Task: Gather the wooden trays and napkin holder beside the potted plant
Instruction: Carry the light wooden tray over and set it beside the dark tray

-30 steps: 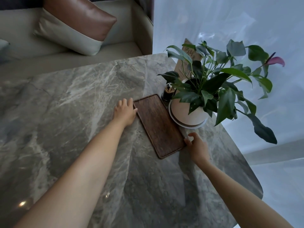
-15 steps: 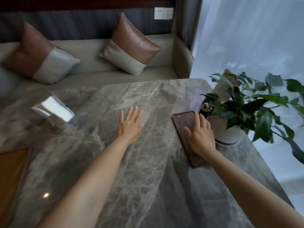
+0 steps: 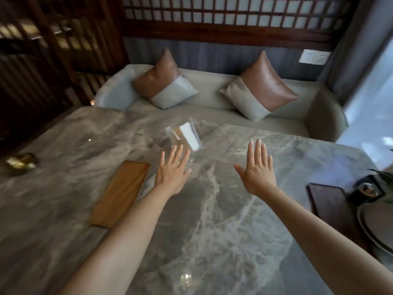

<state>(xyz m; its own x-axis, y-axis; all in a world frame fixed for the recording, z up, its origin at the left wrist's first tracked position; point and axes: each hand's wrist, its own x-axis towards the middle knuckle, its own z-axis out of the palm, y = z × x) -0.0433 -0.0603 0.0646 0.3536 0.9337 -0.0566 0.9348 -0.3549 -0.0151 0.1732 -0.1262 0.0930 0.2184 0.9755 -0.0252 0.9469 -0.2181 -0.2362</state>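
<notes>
A clear napkin holder [image 3: 187,136] with white napkins stands mid-table, just beyond my left hand [image 3: 171,171], which hovers open with fingers spread. My right hand [image 3: 257,168] is also open and empty, raised over bare marble to the holder's right. A light wooden tray [image 3: 121,191] lies flat to the left of my left hand. A dark wooden tray [image 3: 331,201] rests at the right edge against the white pot [image 3: 376,222] of the plant, whose leaves are mostly out of frame.
The grey marble table [image 3: 212,220] fills the view. A small brass object [image 3: 20,162] sits at the far left. A dark cup [image 3: 365,189] stands by the pot. Behind the table is a sofa [image 3: 212,103] with two cushions.
The view has swung left, away from the plant. My right hand has lifted off the dark tray and both hands now reach toward the napkin holder. The light tray has come into view.
</notes>
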